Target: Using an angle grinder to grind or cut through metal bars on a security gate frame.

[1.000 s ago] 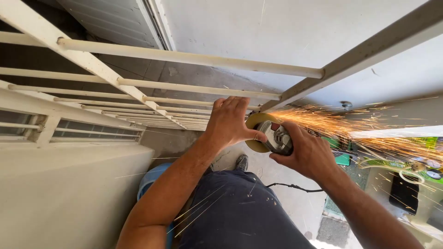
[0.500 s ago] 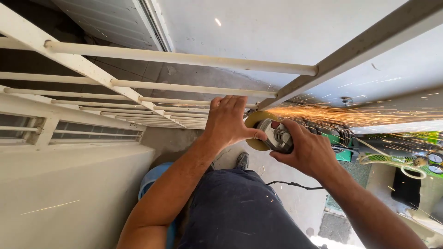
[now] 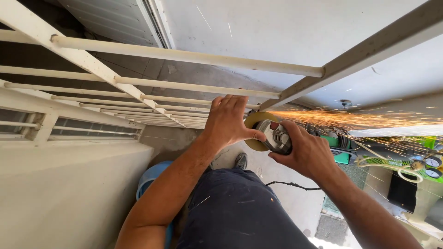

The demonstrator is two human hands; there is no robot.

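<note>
A person's left hand [image 3: 228, 121] lay flat with fingers spread against the cream-painted metal railing [image 3: 184, 57], its thumb touching the guard of an angle grinder [image 3: 270, 135], while the right hand [image 3: 307, 154] was clenched around the tool's body. The grinder's disc met the slanted rail [image 3: 360, 53] just beside the end of a crossbar, throwing orange sparks [image 3: 350, 119] to the right. Below stood a blue bucket [image 3: 150, 177], a black cable [image 3: 290, 185] on the concrete floor, and green equipment with gauges [image 3: 427, 163] at right.
</note>
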